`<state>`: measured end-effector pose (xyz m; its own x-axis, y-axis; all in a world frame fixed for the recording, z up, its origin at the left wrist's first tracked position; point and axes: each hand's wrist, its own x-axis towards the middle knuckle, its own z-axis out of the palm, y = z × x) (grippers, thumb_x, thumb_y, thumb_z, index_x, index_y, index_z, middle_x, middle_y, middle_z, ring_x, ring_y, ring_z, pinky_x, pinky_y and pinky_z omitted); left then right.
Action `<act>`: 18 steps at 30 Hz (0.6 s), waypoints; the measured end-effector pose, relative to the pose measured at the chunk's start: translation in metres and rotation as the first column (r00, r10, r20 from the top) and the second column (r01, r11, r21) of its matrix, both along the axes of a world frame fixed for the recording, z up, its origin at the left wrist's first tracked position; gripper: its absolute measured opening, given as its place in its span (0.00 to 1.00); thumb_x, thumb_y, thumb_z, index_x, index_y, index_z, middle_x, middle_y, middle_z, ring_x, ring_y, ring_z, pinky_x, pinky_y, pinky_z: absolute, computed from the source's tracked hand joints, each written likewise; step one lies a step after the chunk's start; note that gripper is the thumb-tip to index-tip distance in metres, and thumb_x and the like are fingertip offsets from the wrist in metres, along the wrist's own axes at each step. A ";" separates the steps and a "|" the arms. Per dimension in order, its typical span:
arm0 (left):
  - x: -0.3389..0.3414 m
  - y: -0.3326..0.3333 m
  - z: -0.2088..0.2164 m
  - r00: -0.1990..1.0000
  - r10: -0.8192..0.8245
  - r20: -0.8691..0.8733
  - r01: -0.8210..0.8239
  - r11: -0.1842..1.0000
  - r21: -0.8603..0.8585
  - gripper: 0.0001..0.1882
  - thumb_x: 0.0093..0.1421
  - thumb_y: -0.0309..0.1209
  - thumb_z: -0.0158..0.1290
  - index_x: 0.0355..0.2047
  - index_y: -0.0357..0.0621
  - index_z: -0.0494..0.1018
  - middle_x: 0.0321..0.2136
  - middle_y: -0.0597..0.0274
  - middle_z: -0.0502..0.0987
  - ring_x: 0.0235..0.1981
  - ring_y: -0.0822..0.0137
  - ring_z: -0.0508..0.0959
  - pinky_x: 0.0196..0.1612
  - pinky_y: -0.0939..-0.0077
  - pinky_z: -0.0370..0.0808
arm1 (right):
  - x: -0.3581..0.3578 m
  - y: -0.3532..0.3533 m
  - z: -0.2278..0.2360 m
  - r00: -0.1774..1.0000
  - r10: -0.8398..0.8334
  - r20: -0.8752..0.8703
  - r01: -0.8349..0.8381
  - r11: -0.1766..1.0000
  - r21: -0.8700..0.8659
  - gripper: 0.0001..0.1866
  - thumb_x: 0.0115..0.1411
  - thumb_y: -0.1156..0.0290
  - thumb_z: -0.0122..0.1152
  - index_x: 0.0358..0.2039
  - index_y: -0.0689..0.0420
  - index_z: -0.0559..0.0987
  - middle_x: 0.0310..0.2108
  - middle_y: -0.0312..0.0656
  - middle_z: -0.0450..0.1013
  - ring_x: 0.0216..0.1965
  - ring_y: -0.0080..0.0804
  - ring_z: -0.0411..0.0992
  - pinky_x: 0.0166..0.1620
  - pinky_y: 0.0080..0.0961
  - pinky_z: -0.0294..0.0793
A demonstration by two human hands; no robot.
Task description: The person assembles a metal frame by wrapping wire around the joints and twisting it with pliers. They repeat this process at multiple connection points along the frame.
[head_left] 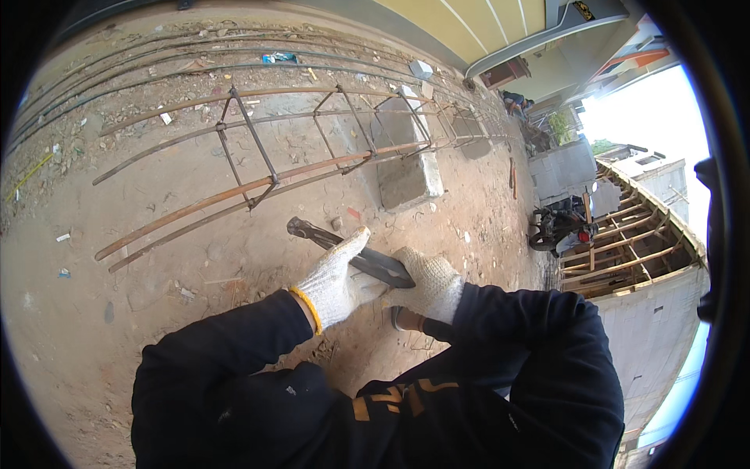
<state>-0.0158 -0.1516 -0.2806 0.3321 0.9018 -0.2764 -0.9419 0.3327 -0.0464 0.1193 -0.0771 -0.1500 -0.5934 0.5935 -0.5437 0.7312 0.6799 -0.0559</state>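
Currently gripping a dark plier-like tool [381, 266] mid-frame, around its middle with the white-gloved left hand [336, 281] and at its lower-right end with the right hand [431, 285], gloved likewise. Across the upper left of the frame, over dirt ground [168, 270], a rusty rebar cage [275, 179], reaching across a concrete block [410, 184] at upper centre.

The dark tool [383, 269] is long and looks hard, like metal. It is slanted: its knobby end pokes up and left past the left hand [334, 283], over the dirt ground [258, 270]. Its smooth, wider end sits lower, at the right hand [431, 288]. The gloved left fingers hide its middle.
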 end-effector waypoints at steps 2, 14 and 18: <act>0.004 0.021 -0.008 0.998 -0.038 -0.053 0.041 0.996 0.074 0.21 0.65 0.41 0.53 0.51 0.40 0.68 0.53 0.48 0.71 0.54 0.53 0.73 0.61 0.54 0.67 | 0.013 0.034 -0.005 0.995 0.103 0.012 -0.102 0.993 -0.065 0.22 0.56 0.67 0.65 0.49 0.58 0.70 0.41 0.55 0.73 0.41 0.51 0.76 0.40 0.42 0.76; 0.050 0.163 -0.050 0.870 0.074 -0.488 -0.284 0.884 -0.372 0.18 0.57 0.21 0.42 0.50 0.37 0.67 0.50 0.41 0.73 0.56 0.43 0.72 0.59 0.40 0.69 | 0.116 0.237 -0.112 0.975 0.182 -0.131 -0.224 0.758 -0.613 0.44 0.55 0.57 0.67 0.66 0.62 0.58 0.42 0.52 0.79 0.45 0.47 0.77 0.47 0.36 0.75; 0.080 0.190 -0.068 0.912 0.324 -0.253 -0.378 0.903 -0.205 0.15 0.64 0.24 0.44 0.51 0.39 0.65 0.51 0.40 0.72 0.56 0.43 0.71 0.59 0.43 0.71 | 0.120 0.251 -0.139 0.975 -0.220 -0.035 0.105 0.592 -0.799 0.39 0.55 0.44 0.65 0.57 0.61 0.70 0.29 0.47 0.78 0.25 0.32 0.75 0.27 0.26 0.75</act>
<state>0.0638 0.0382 -0.3485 -0.0827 0.8437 -0.5304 -0.9918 -0.0179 0.1262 0.2394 0.1742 -0.2890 -0.6231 0.0602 -0.7798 0.7731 0.1986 -0.6024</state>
